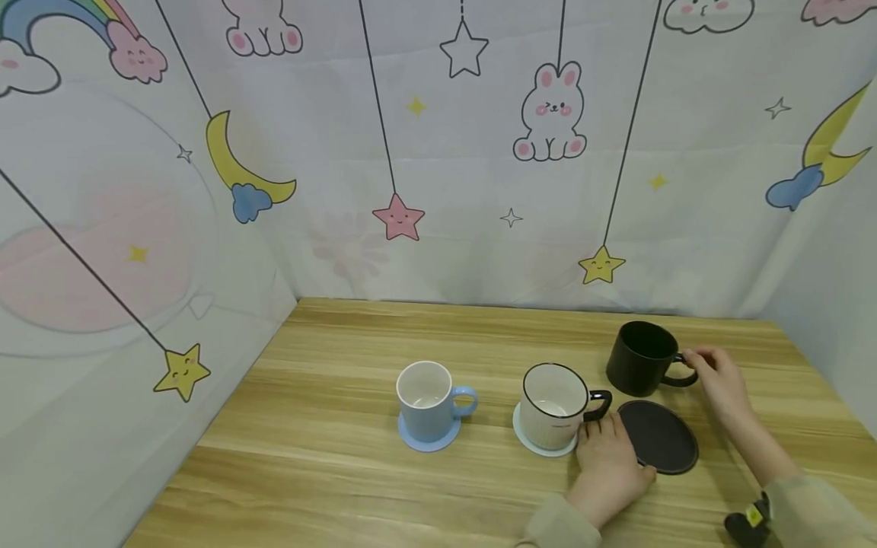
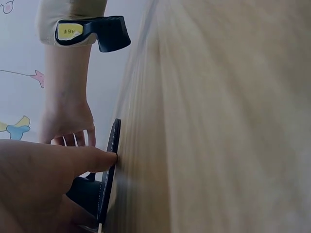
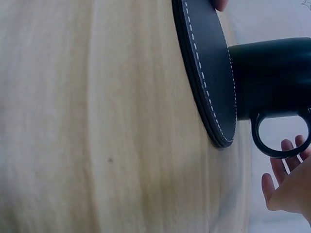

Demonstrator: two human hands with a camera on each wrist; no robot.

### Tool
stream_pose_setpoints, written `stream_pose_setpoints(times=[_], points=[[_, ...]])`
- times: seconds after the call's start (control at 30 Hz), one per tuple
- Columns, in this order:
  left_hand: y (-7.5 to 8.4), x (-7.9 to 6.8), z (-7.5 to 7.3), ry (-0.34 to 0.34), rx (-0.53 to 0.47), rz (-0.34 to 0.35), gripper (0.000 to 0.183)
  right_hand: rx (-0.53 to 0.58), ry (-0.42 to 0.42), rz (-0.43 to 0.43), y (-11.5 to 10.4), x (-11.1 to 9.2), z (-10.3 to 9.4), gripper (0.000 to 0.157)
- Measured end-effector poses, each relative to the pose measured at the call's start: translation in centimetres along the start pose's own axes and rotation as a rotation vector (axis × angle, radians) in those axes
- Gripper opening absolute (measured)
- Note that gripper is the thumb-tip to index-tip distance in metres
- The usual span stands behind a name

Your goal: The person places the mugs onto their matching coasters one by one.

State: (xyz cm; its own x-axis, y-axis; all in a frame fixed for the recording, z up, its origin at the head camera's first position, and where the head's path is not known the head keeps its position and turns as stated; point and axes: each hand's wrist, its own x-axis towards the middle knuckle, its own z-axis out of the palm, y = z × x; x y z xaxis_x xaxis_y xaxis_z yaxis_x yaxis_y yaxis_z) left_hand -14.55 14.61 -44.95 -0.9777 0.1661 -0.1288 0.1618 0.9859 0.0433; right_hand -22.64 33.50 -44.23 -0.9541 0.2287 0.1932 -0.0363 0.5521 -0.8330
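Note:
In the head view, a black mug (image 1: 640, 369) stands upright on the table behind a round black coaster (image 1: 661, 439). My right hand (image 1: 719, 384) is at the mug's handle, its fingers loosely spread and not wrapped round it in the right wrist view. My left hand (image 1: 610, 460) holds the near left edge of the coaster. Its thumb (image 2: 99, 159) presses the stitched rim in the left wrist view; the other fingertips are partly hidden there. Just left of that hand, a white mug (image 1: 551, 407) with black rim and handle sits on a pale coaster (image 1: 530, 441).
Further left, a light blue mug (image 1: 426, 411) rests on a blue coaster (image 1: 430, 444). The wood-grain table (image 1: 329, 472) is bounded by a printed cloth backdrop (image 1: 466, 167) behind and at the sides. A black wrist device (image 1: 750, 521) sits at the right sleeve.

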Motion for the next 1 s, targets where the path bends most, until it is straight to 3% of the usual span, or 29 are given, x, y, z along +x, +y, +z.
stream_pose_setpoints(times=[0.2, 0.47, 0.7, 0.77, 0.87, 1.0], points=[[0.4, 0.0, 0.1, -0.001, 0.076, -0.034, 0.084, 0.050, -0.059, 0.038, 0.2, 0.1, 0.0, 0.036], [0.4, 0.1, 0.1, -0.013, 0.077, -0.046, 0.085, 0.158, -0.085, 0.073, 0.4, 0.4, 0.0, 0.039], [0.3, 0.1, 0.3, -0.018, 0.090, -0.039, 0.085, 0.647, -0.138, 0.078, 0.9, 0.5, 0.5, 0.033], [0.4, 0.1, 0.3, -0.014, 0.093, -0.038, 0.085, 0.738, -0.143, 0.064, 1.0, 0.5, 0.7, 0.033], [0.4, 0.1, 0.4, -0.009, 0.098, -0.040, 0.085, 0.819, -0.145, 0.045, 1.1, 0.5, 1.0, 0.032], [0.3, 0.1, 0.3, -0.004, 0.099, -0.045, 0.085, 0.827, -0.136, 0.041, 1.1, 0.3, 1.3, 0.031]])
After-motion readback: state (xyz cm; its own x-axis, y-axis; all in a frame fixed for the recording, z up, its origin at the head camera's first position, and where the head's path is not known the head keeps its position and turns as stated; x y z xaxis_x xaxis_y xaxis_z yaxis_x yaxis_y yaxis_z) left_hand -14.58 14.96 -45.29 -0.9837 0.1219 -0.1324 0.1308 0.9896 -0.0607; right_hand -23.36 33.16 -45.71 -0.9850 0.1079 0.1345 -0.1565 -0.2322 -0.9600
